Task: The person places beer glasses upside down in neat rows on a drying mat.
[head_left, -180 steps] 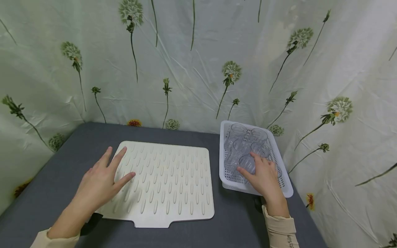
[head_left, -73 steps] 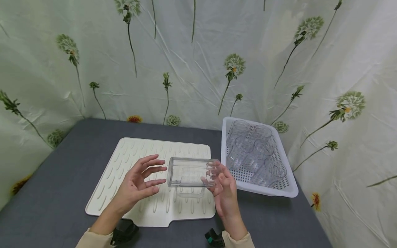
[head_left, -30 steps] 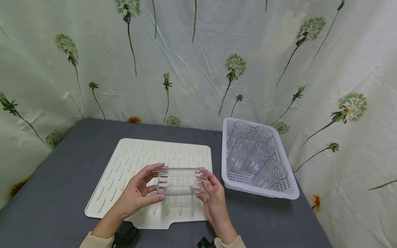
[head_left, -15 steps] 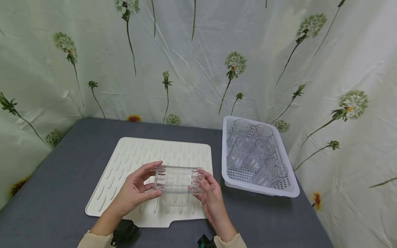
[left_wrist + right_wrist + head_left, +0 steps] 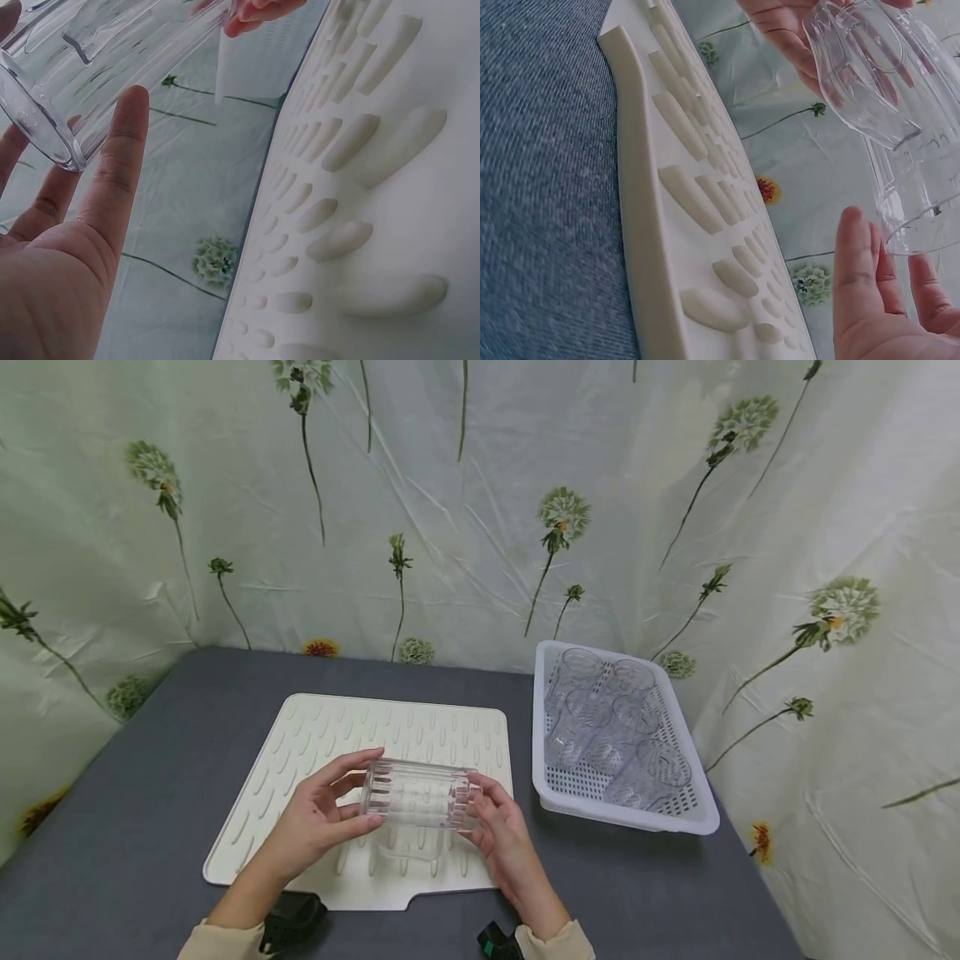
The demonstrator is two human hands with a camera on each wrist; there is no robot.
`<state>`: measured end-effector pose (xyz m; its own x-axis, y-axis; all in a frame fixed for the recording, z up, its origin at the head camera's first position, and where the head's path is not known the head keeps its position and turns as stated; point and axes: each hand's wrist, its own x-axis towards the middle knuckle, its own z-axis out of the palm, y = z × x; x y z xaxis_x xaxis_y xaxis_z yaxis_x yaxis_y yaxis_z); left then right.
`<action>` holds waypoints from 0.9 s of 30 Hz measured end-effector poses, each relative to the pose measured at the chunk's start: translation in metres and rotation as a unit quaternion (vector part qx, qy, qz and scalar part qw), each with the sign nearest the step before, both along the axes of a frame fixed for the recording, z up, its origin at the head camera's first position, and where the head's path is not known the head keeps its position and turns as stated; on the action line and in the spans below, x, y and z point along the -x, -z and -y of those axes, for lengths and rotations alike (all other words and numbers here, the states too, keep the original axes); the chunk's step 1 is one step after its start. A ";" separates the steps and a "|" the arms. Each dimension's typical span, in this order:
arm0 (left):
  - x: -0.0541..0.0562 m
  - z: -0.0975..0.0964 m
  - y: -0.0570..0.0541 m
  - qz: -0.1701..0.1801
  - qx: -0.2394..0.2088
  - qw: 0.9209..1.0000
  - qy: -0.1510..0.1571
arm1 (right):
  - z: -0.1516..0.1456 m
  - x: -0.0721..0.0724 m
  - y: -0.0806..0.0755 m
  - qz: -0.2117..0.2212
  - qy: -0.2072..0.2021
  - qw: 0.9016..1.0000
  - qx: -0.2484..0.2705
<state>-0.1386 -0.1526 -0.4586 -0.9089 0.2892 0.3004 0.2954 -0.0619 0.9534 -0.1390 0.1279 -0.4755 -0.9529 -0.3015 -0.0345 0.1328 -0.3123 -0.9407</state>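
One clear mug (image 5: 420, 797) lies sideways between the hands (image 5: 313, 821) (image 5: 501, 843); both hold it.

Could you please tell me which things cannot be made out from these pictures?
Head view: the lower parts of the clear vessels in the basket, which overlap one another.
Left wrist view: part of the held mug, cut off by the top and left edges.
Right wrist view: part of the left hand, cut off by the top edge.
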 end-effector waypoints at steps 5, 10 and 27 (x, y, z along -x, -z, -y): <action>0.001 0.005 -0.002 -0.006 -0.006 1.000 -0.010 | 0.000 0.001 0.000 -0.010 0.004 1.000 -0.011; 0.004 0.012 -0.003 -0.022 -0.023 0.999 -0.016 | 0.000 0.002 0.000 -0.011 0.014 1.000 -0.015; 0.012 0.027 -0.003 -0.028 -0.027 0.999 -0.038 | 0.000 0.002 0.000 -0.022 0.023 0.998 -0.051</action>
<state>-0.1503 -0.1791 -0.4552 -0.9088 0.2020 0.3651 0.3546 -0.0871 0.9309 -0.1410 0.1281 -0.4753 -0.9669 -0.2541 -0.0212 0.0791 -0.2199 -0.9723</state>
